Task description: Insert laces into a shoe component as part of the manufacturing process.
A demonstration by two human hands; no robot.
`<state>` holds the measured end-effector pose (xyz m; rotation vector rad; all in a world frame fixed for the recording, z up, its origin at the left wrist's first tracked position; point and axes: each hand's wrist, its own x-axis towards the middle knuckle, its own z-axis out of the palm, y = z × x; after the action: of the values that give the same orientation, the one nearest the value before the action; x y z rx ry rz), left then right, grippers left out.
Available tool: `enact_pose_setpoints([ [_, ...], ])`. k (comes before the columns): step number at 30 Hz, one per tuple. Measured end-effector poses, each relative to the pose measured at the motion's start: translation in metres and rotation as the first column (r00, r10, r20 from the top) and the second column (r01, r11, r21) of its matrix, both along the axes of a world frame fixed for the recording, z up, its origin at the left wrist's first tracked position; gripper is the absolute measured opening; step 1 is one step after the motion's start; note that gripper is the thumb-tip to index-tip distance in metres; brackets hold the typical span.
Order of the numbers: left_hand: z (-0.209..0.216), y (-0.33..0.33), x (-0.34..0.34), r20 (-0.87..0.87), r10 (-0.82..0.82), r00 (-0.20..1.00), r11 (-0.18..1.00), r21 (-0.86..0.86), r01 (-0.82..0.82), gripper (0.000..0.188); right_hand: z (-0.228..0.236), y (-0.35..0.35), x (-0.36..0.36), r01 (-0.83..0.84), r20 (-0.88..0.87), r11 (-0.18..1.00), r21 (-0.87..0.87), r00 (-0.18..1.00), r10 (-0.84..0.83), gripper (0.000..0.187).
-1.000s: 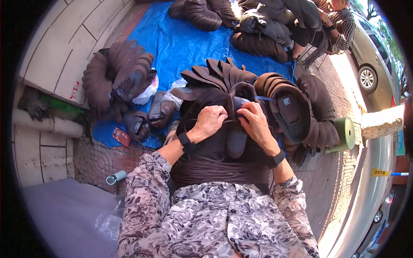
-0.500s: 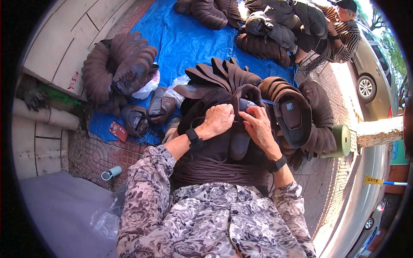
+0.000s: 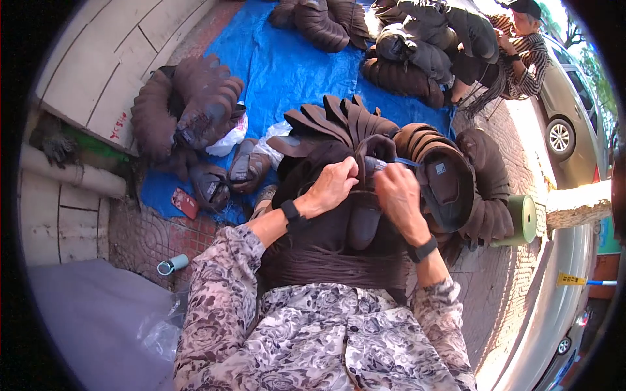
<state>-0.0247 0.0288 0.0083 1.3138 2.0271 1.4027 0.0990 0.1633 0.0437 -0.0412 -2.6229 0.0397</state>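
Observation:
A dark brown shoe upper [image 3: 364,225] lies over my lap, its toe end toward me and its collar away. My left hand [image 3: 331,186] is closed in a pinch at the left edge of this upper. Close to its right edge is my right hand [image 3: 399,195], fingers curled and slightly blurred; whatever they hold is hidden. A thin blue strip [image 3: 407,161] shows just beyond the right hand. Around the far side fans a row of brown uppers [image 3: 342,124], and at the right another stack [image 3: 450,176] nests together.
A blue tarp [image 3: 261,72] carries coiled bundles of uppers [image 3: 153,117]. A red phone-like object [image 3: 184,203] and a pale blue bottle [image 3: 173,264] lie at the left. A green cylinder [image 3: 521,220] stands right. Another person [image 3: 521,58] sits at the far right, near a parked car [image 3: 567,111].
My right hand has drawn its fingers in from a spread pose and shifted slightly right and down. My left hand stays by the upper's edge. The view has shifted slightly.

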Motion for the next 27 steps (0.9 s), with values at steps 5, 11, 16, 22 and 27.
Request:
enact_pose_setpoints([
  [5, 0.03, 0.022, 0.005, -0.585, 0.035, 0.811, 0.919, 0.338, 0.204, 0.011, 0.021, 0.03, 0.031, 0.135, -0.003, 0.638, -0.758, 0.977, -0.211, 0.008],
  [11, 0.008, 0.049, 0.007, -0.665, -0.16, 0.729, 0.946, 0.106, 0.305, 0.014, 0.006, 0.051, 0.032, 0.02, 0.122, 0.833, -0.553, 0.991, 0.058, 0.045],
  [16, 0.009, 0.051, 0.013, -0.692, -0.144, 0.707, 0.976, 0.016, 0.215, 0.017, 0.006, 0.064, 0.025, -0.107, 0.213, 0.912, -0.396, 0.955, 0.204, 0.056],
  [22, 0.009, 0.052, 0.012, -0.747, -0.224, 0.626, 0.963, -0.072, 0.258, 0.013, -0.013, 0.066, 0.02, -0.096, 0.223, 0.842, -0.531, 0.943, 0.248, 0.049],
  [27, 0.038, 0.011, 0.008, -0.69, -0.02, 0.724, 0.997, -0.066, -0.035, 0.011, -0.017, 0.047, 0.023, -0.028, 0.074, 0.771, -0.636, 0.993, 0.097, 0.041],
])
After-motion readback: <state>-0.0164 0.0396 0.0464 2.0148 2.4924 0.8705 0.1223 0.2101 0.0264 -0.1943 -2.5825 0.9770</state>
